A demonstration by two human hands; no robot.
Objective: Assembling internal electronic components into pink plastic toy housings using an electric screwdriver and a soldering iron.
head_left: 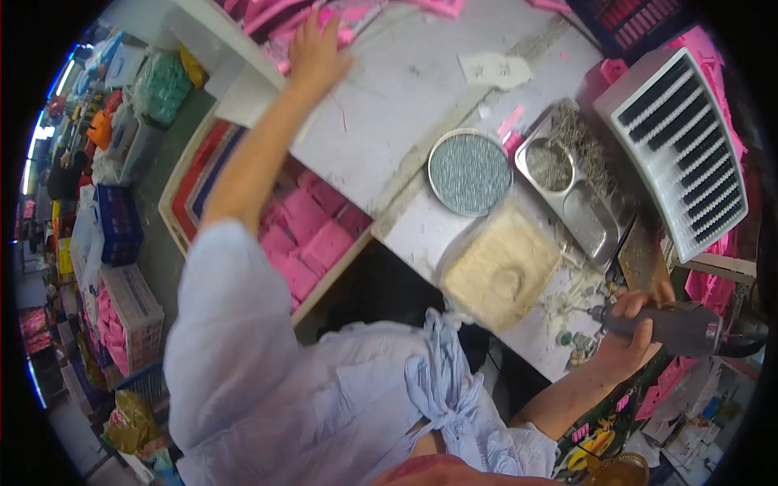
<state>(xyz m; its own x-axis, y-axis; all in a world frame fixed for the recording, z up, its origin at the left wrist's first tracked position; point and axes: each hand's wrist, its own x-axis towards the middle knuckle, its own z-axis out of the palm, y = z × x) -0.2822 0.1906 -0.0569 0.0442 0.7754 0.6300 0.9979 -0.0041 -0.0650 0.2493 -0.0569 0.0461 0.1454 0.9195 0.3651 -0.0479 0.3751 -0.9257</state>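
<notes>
At the lower right, my right hand (628,340) is wrapped round a dark grey handheld rotary tool (681,328). A thin bit points left from its nose, and a dark cord trails from its back end. Far off at the upper left, my left hand (318,57) is open with its fingers apart, over or touching a heap of bright pink pieces (284,20). Its fingers are slightly blurred, and I see nothing held in them. Left of the rotary tool sits a cream-coloured square block (498,267) with a round hollow in its top.
A round dish of grey needle-like bits (470,172) stands beyond the block. A metal tray (587,215) and a white rack with dark slots (681,154) are on the right. Pink blocks fill an open drawer (312,231). A blue crate (636,24) stands at the back.
</notes>
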